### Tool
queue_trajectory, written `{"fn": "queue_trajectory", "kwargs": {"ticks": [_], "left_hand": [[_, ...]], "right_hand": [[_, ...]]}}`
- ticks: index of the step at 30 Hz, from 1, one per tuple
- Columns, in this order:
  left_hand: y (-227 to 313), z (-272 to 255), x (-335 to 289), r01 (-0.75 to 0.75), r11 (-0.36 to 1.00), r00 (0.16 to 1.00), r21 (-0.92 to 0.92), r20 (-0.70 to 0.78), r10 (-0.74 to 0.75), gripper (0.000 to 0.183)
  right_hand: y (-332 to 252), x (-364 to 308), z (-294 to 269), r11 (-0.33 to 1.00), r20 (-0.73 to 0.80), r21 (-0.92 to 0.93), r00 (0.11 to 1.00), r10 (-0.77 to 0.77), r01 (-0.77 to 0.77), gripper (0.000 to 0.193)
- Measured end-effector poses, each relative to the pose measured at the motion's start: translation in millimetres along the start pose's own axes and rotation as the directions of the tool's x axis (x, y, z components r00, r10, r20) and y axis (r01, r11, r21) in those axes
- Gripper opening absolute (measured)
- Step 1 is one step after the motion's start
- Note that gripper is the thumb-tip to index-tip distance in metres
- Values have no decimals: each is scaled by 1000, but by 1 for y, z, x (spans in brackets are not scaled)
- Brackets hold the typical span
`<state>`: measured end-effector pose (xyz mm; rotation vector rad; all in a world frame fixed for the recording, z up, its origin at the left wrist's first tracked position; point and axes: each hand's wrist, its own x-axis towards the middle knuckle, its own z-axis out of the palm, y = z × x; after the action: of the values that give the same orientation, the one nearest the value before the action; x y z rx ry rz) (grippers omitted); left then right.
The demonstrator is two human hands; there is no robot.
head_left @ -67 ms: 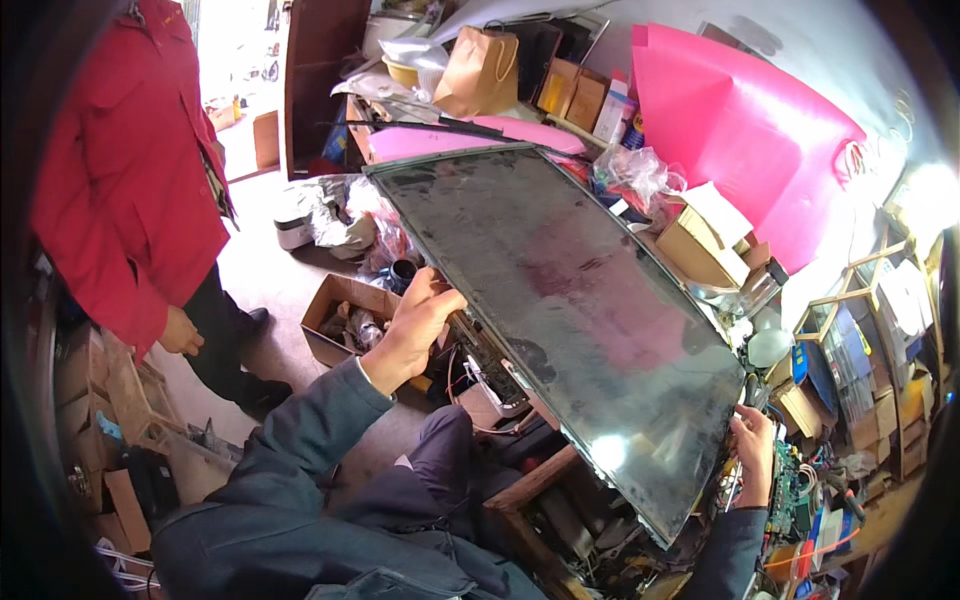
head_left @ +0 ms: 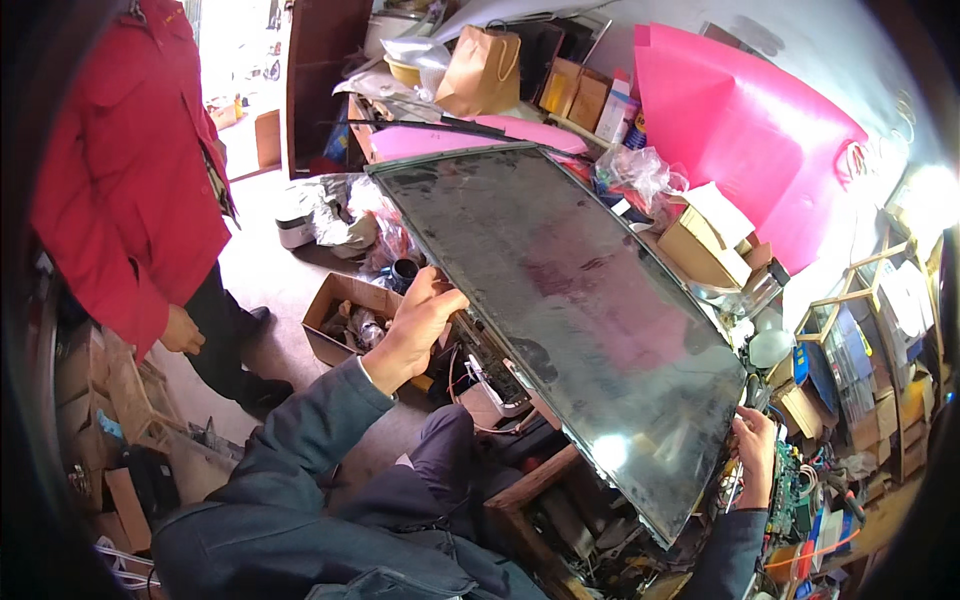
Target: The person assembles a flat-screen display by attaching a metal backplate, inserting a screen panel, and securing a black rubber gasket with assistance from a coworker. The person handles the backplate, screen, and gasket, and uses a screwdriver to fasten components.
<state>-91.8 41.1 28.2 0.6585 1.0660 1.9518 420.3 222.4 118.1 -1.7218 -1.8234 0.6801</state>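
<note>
your left hand [head_left: 412,328] is clamped on the left edge of the smudged dark panel [head_left: 600,310]. your right hand [head_left: 755,455] grips its right edge.

The screen [head_left: 570,290] looked smooth and glossy, its face smeared, with a metal-like rim [head_left: 455,157]. The pink sheet [head_left: 715,130] shone like smooth plastic. The bag [head_left: 480,78] was matt paper, the box [head_left: 700,258] cardboard, the sleeve [head_left: 315,420] and red jacket [head_left: 130,200] matt cloth, the beam [head_left: 528,480] rough wood.
</note>
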Motion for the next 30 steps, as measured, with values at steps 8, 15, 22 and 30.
{"fn": "queue_trajectory", "kwargs": {"ticks": [8, 15, 22, 30], "left_hand": [[3, 5, -2, 13, 1000, 1000, -3, -12, -13, 38], [11, 10, -5, -9, 999, 1000, -31, 6, 9, 38], [6, 6, -1, 0, 1000, 1000, -23, 6, 0, 41], [2, 0, 2, -19, 999, 1000, -30, 23, 19, 40]], "right_hand": [[-2, -9, 0, 1000, -6, 13, 1000, -11, 11, 32], [8, -5, 0, 999, -2, 46, 1000, -29, 29, 36], [8, -6, 1, 997, -3, 71, 1000, -23, 23, 39], [2, -5, 6, 996, -15, 83, 1000, -24, 25, 40]]}}
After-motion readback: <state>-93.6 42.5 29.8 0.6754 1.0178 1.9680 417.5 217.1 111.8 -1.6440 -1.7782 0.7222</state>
